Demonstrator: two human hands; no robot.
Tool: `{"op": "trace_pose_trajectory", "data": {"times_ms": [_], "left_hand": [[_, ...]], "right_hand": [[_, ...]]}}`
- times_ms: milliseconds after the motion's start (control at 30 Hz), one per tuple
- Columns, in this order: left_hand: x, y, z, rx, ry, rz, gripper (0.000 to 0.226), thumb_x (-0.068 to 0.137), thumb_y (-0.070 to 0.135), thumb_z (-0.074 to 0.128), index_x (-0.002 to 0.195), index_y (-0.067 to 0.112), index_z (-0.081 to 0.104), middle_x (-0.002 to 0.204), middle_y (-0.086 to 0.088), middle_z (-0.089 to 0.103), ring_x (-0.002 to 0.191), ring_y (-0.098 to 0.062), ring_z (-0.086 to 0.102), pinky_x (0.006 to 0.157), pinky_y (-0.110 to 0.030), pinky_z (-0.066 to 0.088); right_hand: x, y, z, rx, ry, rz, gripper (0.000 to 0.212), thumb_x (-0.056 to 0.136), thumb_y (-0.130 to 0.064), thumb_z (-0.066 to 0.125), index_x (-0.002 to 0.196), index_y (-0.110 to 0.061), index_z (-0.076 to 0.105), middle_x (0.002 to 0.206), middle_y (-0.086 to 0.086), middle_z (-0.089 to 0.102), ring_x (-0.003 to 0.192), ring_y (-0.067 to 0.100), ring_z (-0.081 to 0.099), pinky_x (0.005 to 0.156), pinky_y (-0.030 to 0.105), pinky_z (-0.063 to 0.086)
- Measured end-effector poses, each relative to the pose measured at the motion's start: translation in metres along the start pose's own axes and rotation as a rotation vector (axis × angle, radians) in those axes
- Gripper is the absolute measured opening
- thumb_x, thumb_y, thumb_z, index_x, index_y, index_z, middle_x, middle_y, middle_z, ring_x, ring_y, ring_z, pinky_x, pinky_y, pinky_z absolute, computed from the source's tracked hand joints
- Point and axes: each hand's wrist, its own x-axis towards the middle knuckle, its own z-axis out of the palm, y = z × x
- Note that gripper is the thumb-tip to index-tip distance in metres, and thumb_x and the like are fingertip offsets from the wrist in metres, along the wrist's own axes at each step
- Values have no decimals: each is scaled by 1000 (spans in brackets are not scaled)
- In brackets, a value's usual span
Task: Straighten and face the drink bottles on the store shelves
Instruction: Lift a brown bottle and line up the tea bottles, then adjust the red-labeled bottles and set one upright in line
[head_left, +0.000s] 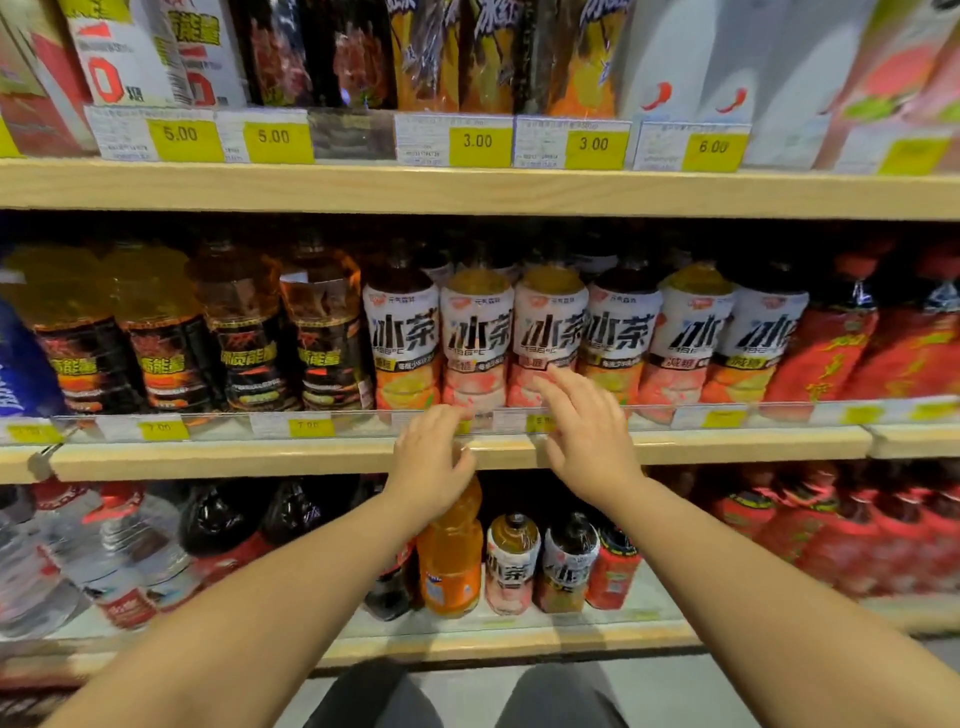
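Observation:
A row of white-labelled iced tea bottles (549, 332) stands on the middle shelf (260, 457), labels facing me. My right hand (587, 431) is open, fingers spread, fingertips just in front of the lower part of a pink iced tea bottle. My left hand (431, 462) hangs in front of the shelf edge, fingers curled loosely downward, directly above the cap of an orange drink bottle (451, 561) on the lower shelf; whether it touches that bottle is unclear. Dark energy drink bottles (244, 332) stand to the left.
Red-labelled tea bottles (852, 343) fill the right of the middle and lower shelves. Water bottles (104, 551) and cola bottles (223, 525) stand lower left. Yellow price tags (480, 145) line the top shelf edge. My knees (467, 696) show at the bottom.

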Motion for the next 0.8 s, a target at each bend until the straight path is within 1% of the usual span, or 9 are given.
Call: {"op": "trace_pose_trajectory", "data": {"times_ms": [67,133,267,367,400,533,667,733,800], "left_hand": [[3,11,15,-14,-43,66,40,86,22,57,126,20,52,125,1,53,120,-22,45,101,-38,35],[7,25,32,-19,-85,131,42,85,21,58,127,20,52,125,2,54,120,-21,45,101,-37,34],[14,57,67,-17,-170,253,48,85,22,55,133,20,48,127,1,53,121,-21,43,101,-33,27],[18,78,91,16,-160,336,52,82,25,55,134,22,47,126,4,53,120,-20,42,102,-32,21],[18,85,97,32,-156,343,55,81,26,55,135,22,45,126,5,53,121,-19,41,103,-33,19],[16,101,116,118,-147,322,66,81,35,54,143,23,35,143,5,41,134,-17,29,110,-40,8],[12,106,121,154,-109,296,67,82,36,53,145,22,34,146,4,39,136,-20,28,112,-42,7],[11,106,124,156,-61,302,66,81,33,55,143,21,38,143,2,42,134,-21,32,112,-42,9],[9,104,131,156,10,313,63,79,29,59,139,19,45,138,1,48,130,-22,38,111,-43,12]], "right_hand": [[-23,21,6,0,-14,115,62,82,-10,65,140,-10,44,148,11,39,136,31,34,111,45,24],[-43,40,8,-34,-61,211,66,80,-7,61,142,-10,40,150,11,35,138,29,31,111,43,24],[-76,69,7,-158,-191,331,73,83,-11,55,149,-12,24,157,7,21,144,24,15,113,39,16],[-91,86,6,-198,-255,389,76,86,-13,53,152,-15,14,159,4,11,146,21,5,116,39,11],[-94,91,4,-203,-262,412,76,87,-13,53,152,-15,13,159,4,9,146,20,4,117,39,10],[-100,109,-1,-256,-272,472,76,87,-13,52,152,-17,12,160,2,9,146,19,4,115,40,10],[-108,124,4,-279,-327,510,81,88,-16,51,153,-24,3,160,-2,3,146,19,0,115,39,8],[-114,131,10,-262,-293,484,80,87,-15,52,153,-23,7,160,-1,5,146,20,4,115,39,10],[-124,137,20,-215,-205,427,73,83,-10,56,149,-17,26,157,6,22,143,25,19,112,42,19]]}}
